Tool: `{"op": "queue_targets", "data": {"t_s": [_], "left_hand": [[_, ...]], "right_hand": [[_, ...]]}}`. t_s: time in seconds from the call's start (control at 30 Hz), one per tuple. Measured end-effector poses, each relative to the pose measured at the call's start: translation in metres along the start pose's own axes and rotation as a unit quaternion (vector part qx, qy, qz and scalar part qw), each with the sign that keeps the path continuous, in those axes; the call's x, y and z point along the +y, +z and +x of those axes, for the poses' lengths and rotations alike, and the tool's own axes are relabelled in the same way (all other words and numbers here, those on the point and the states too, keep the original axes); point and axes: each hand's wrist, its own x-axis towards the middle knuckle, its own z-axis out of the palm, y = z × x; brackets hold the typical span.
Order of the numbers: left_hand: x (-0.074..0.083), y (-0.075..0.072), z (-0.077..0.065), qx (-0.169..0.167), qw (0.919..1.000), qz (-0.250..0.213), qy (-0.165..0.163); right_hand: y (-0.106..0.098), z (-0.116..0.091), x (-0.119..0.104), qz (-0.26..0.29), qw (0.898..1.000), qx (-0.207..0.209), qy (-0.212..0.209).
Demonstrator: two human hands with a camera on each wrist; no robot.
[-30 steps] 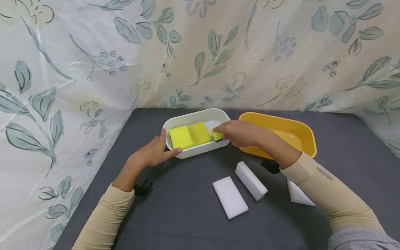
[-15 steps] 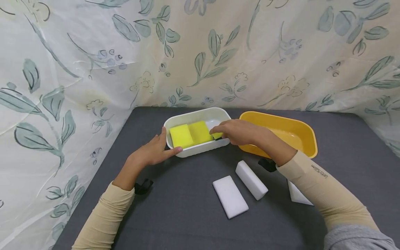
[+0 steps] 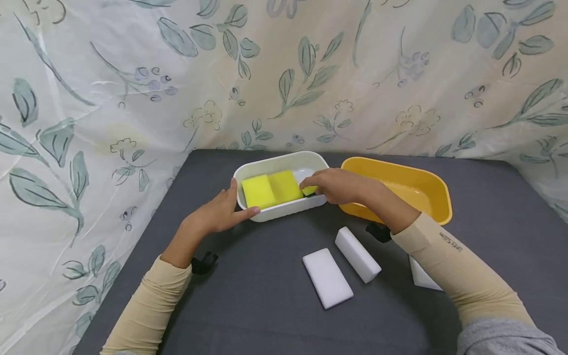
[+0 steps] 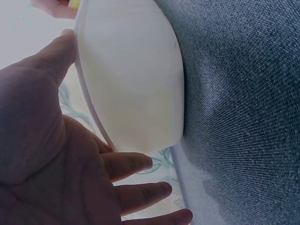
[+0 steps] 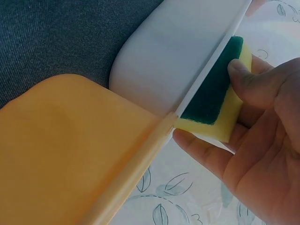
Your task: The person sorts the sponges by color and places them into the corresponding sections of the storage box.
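At the left end of the white plastic tub (image 3: 284, 214), my left hand (image 3: 217, 212) rests with its thumb along the front rim and straight fingers against the end wall. The left wrist view shows those fingers spread. My right hand (image 3: 335, 185) reaches over the tub's right end and pinches a yellow scrub sponge (image 5: 234, 105) with a green scouring side. Its thumb presses the green face, with fingers on the yellow side. The sponge stands on edge, partly inside the tub. Two more yellow sponges, a left one (image 3: 259, 192) and a right one (image 3: 286, 186), lie side by side in the tub.
A yellow-orange tub (image 3: 399, 172) stands right of the white one, partly under my right forearm. Nearer on the dark table lie a flat white sponge block (image 3: 327, 278), another on edge (image 3: 357, 255), and a third white piece (image 3: 422, 276), part-hidden by the sleeve.
My right index finger has reached farther over the sponge, covering more of it, while the sponge stays in the tub's right part. The left hand keeps its place on the tub.
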Motion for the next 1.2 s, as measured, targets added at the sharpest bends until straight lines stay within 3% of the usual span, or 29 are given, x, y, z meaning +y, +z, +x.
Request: {"op": "queue_targets", "data": {"t_s": [0.87,1.2], "left_hand": [[-0.003,0.003,-0.002,0.001,1.0000,-0.003,0.003],[-0.002,0.002,-0.001,0.001,1.0000,0.000,0.005]], "right_hand": [[0.011,0.010,0.006,0.027,0.999,0.021,0.008],[0.017,0.016,0.008,-0.004,0.999,0.002,0.049]]}}
